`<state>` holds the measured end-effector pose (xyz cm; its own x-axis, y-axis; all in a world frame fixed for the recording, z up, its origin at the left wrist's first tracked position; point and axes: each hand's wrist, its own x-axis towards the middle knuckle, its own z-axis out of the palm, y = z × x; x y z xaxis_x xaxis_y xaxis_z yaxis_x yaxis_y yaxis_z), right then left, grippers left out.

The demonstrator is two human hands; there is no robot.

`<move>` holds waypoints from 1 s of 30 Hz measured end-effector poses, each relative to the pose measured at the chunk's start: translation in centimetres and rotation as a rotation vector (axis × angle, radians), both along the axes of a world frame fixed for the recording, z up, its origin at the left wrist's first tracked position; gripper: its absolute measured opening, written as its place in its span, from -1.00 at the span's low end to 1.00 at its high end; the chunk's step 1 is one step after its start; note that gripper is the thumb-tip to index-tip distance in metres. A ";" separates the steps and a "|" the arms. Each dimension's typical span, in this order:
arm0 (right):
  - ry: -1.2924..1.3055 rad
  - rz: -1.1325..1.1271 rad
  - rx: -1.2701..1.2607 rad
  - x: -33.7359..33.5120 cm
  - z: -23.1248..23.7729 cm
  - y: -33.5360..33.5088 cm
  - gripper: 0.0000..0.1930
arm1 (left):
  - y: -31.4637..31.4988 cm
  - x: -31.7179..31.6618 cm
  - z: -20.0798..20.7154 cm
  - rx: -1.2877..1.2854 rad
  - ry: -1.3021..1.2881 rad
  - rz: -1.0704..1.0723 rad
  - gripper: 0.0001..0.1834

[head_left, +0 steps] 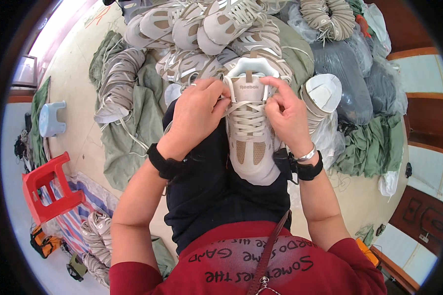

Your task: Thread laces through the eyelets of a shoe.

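Observation:
A beige and white sneaker [253,167] with tan mesh panels rests on my lap, its toe pointing toward me. Flat cream shoelace [248,119] criss-crosses its front below the tongue. My left hand [198,110] is closed in a pinch beside the upper eyelets, and a lace end trails from it past my wrist. My right hand [288,114] grips the other side of the sneaker's opening. Its index finger reaches onto the edge by the tongue, and the other fingers are curled. What lies under those curled fingers is hidden.
Similar sneakers [226,24] are heaped just beyond my lap. Nested stacks of shoe uppers lie at left [120,83] and far right [328,18]. Wrapped dark bundles [342,73] and green cloth [371,147] sit right. A red stool [51,189] and a blue stool [52,119] stand left.

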<state>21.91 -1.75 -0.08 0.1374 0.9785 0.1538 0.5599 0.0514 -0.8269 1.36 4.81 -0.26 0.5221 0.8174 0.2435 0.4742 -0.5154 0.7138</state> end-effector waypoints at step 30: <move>-0.613 0.772 -0.173 2.4 3.8 9.7 -0.88 | 6.0 1.5 0.8 -0.279 -0.063 -0.155 -0.83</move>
